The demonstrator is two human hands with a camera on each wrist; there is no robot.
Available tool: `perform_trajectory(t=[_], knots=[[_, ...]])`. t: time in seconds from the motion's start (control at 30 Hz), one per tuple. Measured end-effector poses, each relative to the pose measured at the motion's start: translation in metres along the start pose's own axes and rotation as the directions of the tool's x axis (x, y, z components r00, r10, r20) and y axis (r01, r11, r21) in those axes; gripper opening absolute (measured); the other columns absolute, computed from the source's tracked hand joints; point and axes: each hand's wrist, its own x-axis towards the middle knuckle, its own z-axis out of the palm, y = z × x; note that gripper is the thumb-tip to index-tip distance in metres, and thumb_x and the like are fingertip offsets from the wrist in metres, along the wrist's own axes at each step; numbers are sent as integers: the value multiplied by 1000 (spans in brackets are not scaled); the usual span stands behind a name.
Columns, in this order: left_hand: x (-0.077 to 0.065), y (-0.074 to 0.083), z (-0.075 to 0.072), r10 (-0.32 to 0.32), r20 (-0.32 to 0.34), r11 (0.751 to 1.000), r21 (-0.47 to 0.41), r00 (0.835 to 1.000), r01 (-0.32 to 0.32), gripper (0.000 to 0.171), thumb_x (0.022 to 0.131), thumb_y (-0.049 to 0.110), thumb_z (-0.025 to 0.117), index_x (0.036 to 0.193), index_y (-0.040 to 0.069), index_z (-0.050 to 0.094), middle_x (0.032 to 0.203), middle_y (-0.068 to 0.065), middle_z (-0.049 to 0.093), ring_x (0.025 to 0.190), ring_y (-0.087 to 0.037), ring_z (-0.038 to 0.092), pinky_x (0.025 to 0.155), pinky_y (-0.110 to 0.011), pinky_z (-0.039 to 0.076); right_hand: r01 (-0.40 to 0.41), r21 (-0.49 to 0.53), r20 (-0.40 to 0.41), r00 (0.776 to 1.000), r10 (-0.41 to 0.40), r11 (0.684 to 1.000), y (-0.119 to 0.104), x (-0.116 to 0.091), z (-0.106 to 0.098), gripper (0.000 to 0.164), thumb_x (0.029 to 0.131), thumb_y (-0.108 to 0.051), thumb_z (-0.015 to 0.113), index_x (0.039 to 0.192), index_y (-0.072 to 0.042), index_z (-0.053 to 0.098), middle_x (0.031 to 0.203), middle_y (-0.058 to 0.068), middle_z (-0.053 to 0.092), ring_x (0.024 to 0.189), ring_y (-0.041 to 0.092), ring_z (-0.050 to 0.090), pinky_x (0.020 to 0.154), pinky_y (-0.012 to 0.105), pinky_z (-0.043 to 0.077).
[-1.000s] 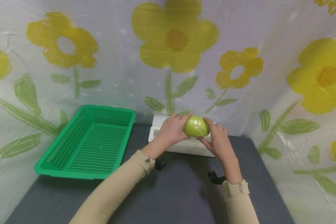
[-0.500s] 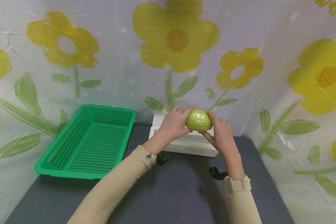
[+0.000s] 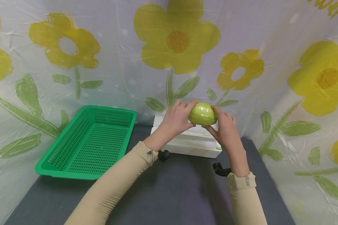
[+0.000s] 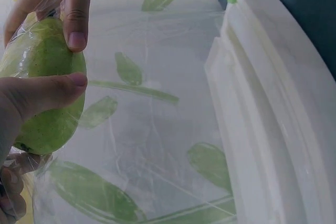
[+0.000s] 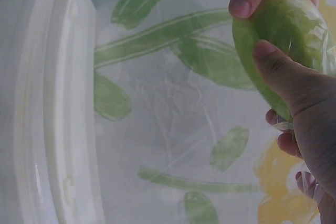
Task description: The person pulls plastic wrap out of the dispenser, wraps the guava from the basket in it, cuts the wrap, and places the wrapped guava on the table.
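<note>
So the green fruit was up in the air just right of centre in the head view, in front of the top part of the white box. Clear film was on it, shiny up top, w/ a loose bit bunched by its lower edge in the right wrist view. Left hand had the left end, right hand the right end, both sets of fingers curled round it & gripping thru the film, thumbs pressed on the near face.

Step was prob wrapping imo. To do it well: equal pull both sides, smooth outward w/ the thumbs, then tuck the loose bits underneath. Yanking could've torn the film, and slick plastic = slip risk, so one hand had to hold firm whenever the other shifted. Couldn't tell if film ran back to the box; if so, best cut it clean first.

Box sat mid-frame on the dark counter, green tab at its right end. Green basket was well apart, left side, flower-print curtain behind everything.
</note>
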Motion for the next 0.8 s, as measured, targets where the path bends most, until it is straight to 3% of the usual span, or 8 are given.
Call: perform_trajectory(t=[0.23,0.47,0.8], knots=[[6,1,-11,0,-33,1000,-5,999,0,86,75,38,99,147,17,58,119,-12,76,100,-29,63,81,-40,61,25,-21,-36,999,-26,999,-4,8,-12,89,79,-17,96,152,-3,48,121,26,67,109,47,60,93,63,40],[14,4,-23,22,-84,1000,2,996,-22,87,73,37,100,147,16,58,119,-12,76,100,-30,63,84,-40,60,26,-24,-63,998,-27,999,-9,16,-23,89,80,-11,95,153,-1,46,132,26,66,112,47,58,91,62,39],[19,7,-33,30,-115,1000,-1,993,-30,85,74,34,100,146,16,59,120,-13,75,102,-31,64,82,-41,61,82,-33,-129,988,-85,996,-11,20,-32,88,79,-11,96,152,-1,48,133,24,65,113,49,58,90,62,38]])
